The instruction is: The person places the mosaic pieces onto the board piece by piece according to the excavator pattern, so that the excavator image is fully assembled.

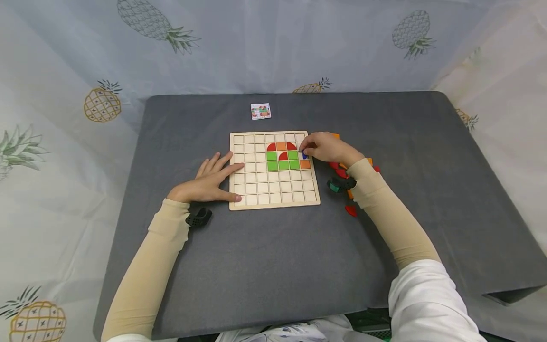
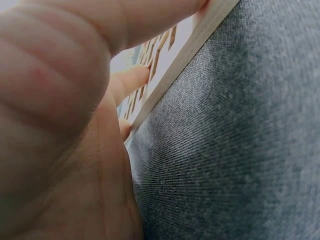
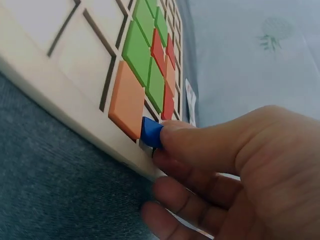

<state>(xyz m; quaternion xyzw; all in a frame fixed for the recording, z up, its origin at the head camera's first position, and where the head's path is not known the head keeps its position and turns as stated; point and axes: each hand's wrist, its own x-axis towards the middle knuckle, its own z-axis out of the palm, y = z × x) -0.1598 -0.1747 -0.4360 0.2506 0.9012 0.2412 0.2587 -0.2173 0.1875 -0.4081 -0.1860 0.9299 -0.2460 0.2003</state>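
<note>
A square wooden grid board (image 1: 256, 185) lies on the grey table, with green, orange and red tiles in its upper right cells. My right hand (image 1: 325, 147) pinches a small blue tile (image 3: 152, 133) between thumb and fingers at the board's right edge. In the right wrist view that tile is tilted over a cell beside an orange tile (image 3: 127, 102). My left hand (image 1: 207, 183) is spread, its fingertips and thumb touching the board's left side. The left wrist view shows the left thumb (image 2: 150, 20) on the board's rim.
A small printed picture card (image 1: 260, 111) lies beyond the board. Loose red pieces (image 1: 351, 210) and orange ones are scattered right of the board, partly hidden under my right forearm. A grey cloth covers the table (image 1: 265, 266), and a pineapple-patterned curtain (image 1: 273, 47) hangs behind it.
</note>
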